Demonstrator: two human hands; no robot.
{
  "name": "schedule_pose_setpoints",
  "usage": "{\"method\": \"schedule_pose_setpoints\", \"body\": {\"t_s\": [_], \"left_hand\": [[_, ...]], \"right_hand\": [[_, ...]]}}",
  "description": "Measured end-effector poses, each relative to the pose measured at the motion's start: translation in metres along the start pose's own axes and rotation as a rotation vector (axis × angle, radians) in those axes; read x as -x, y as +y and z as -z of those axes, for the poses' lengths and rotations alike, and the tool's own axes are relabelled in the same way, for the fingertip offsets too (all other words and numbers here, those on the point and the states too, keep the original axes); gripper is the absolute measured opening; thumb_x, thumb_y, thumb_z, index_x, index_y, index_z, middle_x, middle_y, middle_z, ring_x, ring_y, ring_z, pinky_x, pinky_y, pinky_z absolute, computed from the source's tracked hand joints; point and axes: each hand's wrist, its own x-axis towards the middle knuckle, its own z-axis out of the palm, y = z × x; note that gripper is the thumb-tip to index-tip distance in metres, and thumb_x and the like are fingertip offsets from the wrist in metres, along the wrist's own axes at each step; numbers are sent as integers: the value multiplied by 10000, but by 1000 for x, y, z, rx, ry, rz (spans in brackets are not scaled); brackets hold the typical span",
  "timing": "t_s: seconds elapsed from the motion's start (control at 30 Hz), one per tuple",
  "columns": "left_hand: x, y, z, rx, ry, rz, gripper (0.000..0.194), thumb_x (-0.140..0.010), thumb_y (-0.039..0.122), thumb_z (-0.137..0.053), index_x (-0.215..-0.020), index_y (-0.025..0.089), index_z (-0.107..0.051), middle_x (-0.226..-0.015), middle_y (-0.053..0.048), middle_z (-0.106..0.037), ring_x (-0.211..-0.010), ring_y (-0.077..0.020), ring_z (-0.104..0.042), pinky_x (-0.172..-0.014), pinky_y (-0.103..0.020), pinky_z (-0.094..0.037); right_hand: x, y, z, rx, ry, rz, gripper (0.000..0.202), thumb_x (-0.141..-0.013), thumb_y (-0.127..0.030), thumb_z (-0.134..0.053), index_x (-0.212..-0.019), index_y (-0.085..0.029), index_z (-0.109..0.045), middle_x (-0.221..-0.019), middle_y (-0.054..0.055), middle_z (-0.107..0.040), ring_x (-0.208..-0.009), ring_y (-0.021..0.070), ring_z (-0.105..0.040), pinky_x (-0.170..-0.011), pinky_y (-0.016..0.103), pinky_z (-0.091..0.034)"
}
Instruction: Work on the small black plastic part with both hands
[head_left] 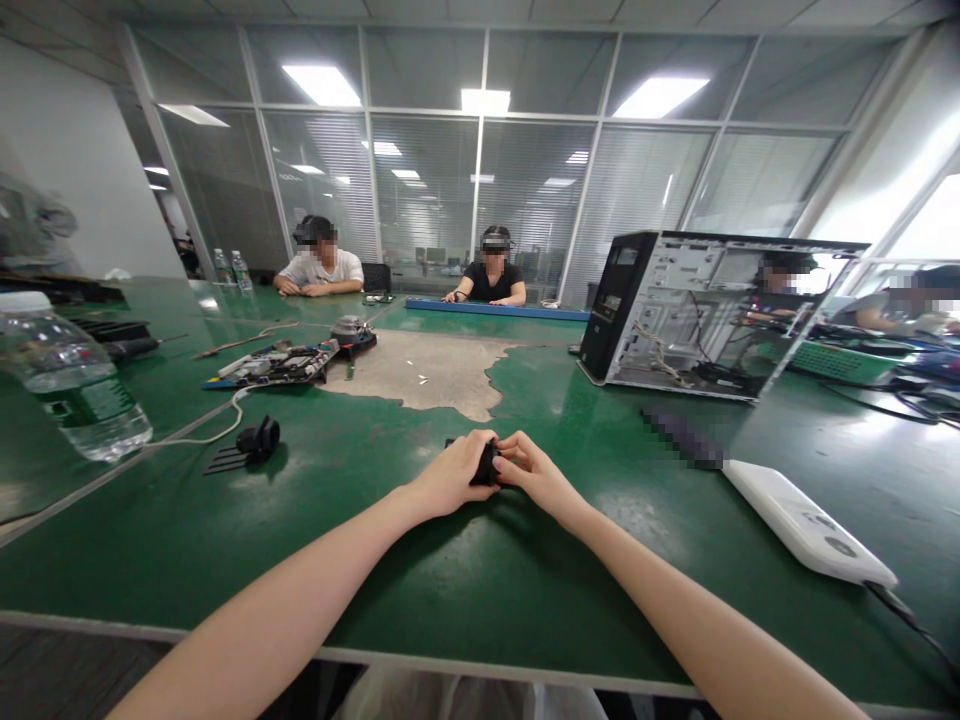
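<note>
The small black plastic part (486,468) is between the person's two bare hands, on the near side of the irregular tan bare patch (424,368) in the glossy green tabletop (420,610). The left hand (452,470) wraps it, fingers curled over its top and thumb beneath; the right hand (536,475) pinches its right side between thumb and fingertips. Whether it touches the tabletop cannot be told.

With so much of the part covered, the likeliest trouble is a slip: if the right fingers twist or press off-line, the left grip could lose it, or a thin edge could crack. Anything springing loose might skid across the patch.

To the patch's left and nearer the person, a black round piece with comb-like prongs (244,443) lies loose; a leftward sweep of the arm could bend those prongs. Such a sweep might also snag the thin white cable (217,436) and drag the flat multicoloured circuit board (277,365) at the patch's left edge.
</note>
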Motion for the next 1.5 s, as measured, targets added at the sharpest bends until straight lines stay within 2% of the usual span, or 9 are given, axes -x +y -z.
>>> {"method": "schedule_pose_setpoints", "body": {"t_s": [0.17,0.37,0.6,0.77,0.93,1.17,1.33,1.5], "left_hand": [[0,-1,-1,-13,-8,2,558,-688,237,-631,-1159,193,-336,-1093,-90,-473,-958,-239,-491,-828,-370,-399],[0,-2,-2,5,-2,12,566,-690,233,-627,-1170,204,-327,-1095,-86,-481,-974,-240,-490,-827,-373,-398],[-1,-2,-1,-11,4,-4,577,-683,232,-636,-1169,203,-326,-1111,-91,-471,-988,-247,-489,-841,-380,-396],[-1,-1,0,-48,-10,1,556,-700,256,-625,-1161,194,-321,-1110,-90,-465,-978,-242,-489,-829,-364,-407],[0,-1,-1,-57,-12,-6,539,-707,254,-618,-1153,187,-323,-1080,-89,-480,-961,-240,-493,-813,-361,-409],[0,0,0,-49,-12,-8,558,-698,241,-625,-1159,186,-316,-1104,-95,-468,-979,-243,-490,-836,-367,-403],[-1,-1,-1,-58,-7,-7,573,-691,238,-630,-1164,187,-311,-1105,-94,-464,-980,-243,-489,-838,-371,-403],[0,-2,-2,-60,-7,-5,562,-697,243,-625,-1160,190,-311,-1081,-88,-476,-947,-238,-499,-807,-362,-412]], "right_hand": [[-1,2,-1,7,48,-42,374,-672,-469,-612,-881,-201,-455,-866,13,-534,-749,137,-570,-694,329,-493],[3,-7,1,0,-43,66,360,-631,-369,-687,-831,-215,-430,-938,9,-537,-855,148,-568,-767,326,-470],[1,-4,-1,3,20,0,335,-682,-447,-613,-851,-220,-435,-843,-9,-552,-694,116,-567,-661,302,-486],[-2,2,1,33,30,-21,324,-705,-418,-599,-909,-209,-460,-897,15,-534,-743,132,-573,-700,326,-487],[2,-5,1,22,-49,77,310,-665,-353,-658,-839,-211,-444,-934,5,-524,-817,138,-572,-737,306,-473],[0,-2,0,22,12,13,313,-693,-431,-606,-851,-213,-447,-880,0,-536,-685,108,-560,-652,296,-486],[-2,1,1,22,16,-20,347,-682,-431,-617,-889,-196,-466,-953,25,-520,-769,128,-560,-705,319,-487],[3,-8,2,0,-62,73,333,-640,-331,-687,-838,-207,-450,-938,5,-518,-844,144,-561,-732,304,-475]]}}
